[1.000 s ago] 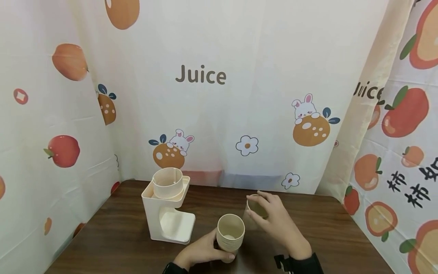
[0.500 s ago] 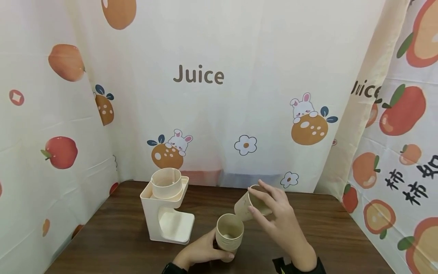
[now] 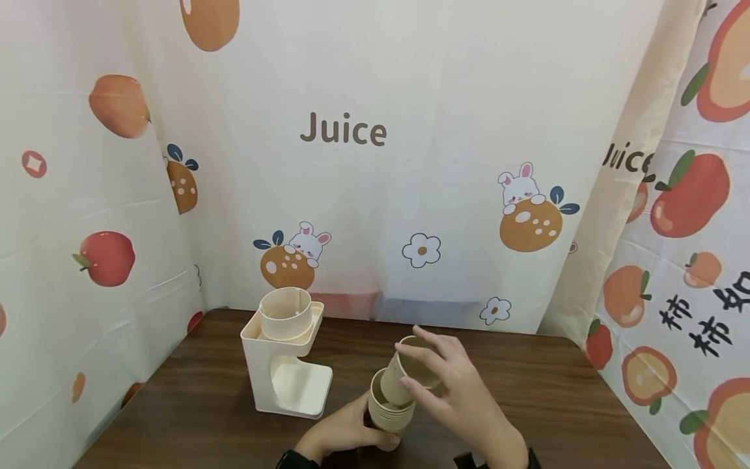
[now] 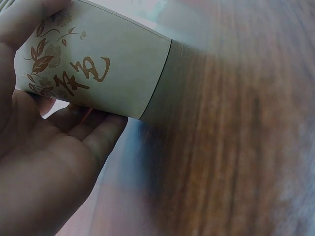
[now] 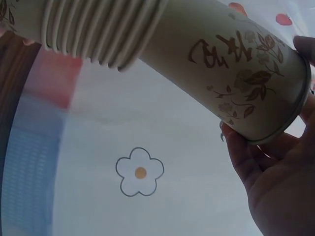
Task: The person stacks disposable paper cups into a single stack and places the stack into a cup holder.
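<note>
A stack of nested beige paper cups (image 3: 389, 417) stands mouth up on the table, and my left hand (image 3: 347, 430) grips it low, fingers and thumb round the side. In the left wrist view the lowest cup (image 4: 108, 64) shows brown leaf print and lettering. My right hand (image 3: 454, 384) holds a single paper cup (image 3: 394, 381) near its rim between thumb and fingers. That cup leans, its base inside the mouth of the stack. The right wrist view shows the same printed cup (image 5: 231, 64) entering the ribbed rims of the stack (image 5: 98, 29).
A cream cup-dispenser-like stand (image 3: 263, 371) with a round collar (image 3: 286, 314) on top and a flat base plate stands left of my left hand. The dark wood table (image 3: 193, 391) reaches back to a white fruit-printed curtain (image 3: 363, 208).
My right hand has brought the single cup left from beside the stack; after tilting it, the cup's base is now in the stack's mouth. The left hand keeps its grip.
</note>
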### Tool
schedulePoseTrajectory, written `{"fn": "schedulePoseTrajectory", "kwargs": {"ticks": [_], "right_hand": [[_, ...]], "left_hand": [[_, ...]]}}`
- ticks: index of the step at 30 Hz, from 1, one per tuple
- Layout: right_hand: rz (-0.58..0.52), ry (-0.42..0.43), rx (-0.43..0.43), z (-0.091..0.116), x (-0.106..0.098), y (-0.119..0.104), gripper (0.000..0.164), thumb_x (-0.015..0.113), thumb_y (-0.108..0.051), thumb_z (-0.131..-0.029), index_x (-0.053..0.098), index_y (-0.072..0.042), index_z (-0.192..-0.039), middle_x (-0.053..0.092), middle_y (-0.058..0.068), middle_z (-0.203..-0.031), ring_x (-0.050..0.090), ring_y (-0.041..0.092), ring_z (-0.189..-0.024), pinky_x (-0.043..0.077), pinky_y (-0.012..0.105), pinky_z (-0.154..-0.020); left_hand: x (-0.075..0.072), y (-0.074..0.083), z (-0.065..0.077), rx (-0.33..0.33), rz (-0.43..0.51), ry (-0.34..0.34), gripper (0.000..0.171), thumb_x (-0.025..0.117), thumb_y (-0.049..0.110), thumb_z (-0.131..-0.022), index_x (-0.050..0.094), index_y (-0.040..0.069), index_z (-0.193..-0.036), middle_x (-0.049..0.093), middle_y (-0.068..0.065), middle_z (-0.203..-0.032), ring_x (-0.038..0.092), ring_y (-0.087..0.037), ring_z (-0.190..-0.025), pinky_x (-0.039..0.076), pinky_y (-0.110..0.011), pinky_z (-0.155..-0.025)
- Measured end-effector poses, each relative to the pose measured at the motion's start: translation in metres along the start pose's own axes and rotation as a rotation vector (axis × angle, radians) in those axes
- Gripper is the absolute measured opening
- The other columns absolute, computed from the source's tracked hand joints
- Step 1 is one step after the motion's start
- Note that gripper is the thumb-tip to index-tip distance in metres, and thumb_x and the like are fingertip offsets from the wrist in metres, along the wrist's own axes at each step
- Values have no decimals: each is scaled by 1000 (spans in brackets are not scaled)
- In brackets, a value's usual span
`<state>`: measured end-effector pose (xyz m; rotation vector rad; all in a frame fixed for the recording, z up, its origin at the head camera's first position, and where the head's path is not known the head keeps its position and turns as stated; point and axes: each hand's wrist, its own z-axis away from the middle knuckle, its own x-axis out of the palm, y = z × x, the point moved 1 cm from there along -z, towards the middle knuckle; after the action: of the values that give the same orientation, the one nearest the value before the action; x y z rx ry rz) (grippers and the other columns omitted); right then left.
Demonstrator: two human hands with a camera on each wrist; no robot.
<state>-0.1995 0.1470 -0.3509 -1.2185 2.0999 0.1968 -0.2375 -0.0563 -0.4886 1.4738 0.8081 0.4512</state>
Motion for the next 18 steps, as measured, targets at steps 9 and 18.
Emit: {"fn": "schedulePoseTrajectory", "kwargs": {"ticks": [9,18], "right_hand": [[28,-77,-22,1,12,-2,43,68,-37,-84,55,-35,-125,48,-2,-135,42,17,-118,50,43,-83],[4,-152,-13,7,30,3,41,66,-41,-85,54,-39,-124,47,-4,-136,43,14,-116,52,38,-79]], "left_hand": [[0,1,0,12,-10,-9,66,71,24,-81,33,28,-135,57,2,-122,53,-17,-108,41,-46,-92],[0,-4,-1,26,29,-28,66,70,24,-83,32,27,-137,56,-1,-122,55,-20,-106,44,-39,-90]]}}
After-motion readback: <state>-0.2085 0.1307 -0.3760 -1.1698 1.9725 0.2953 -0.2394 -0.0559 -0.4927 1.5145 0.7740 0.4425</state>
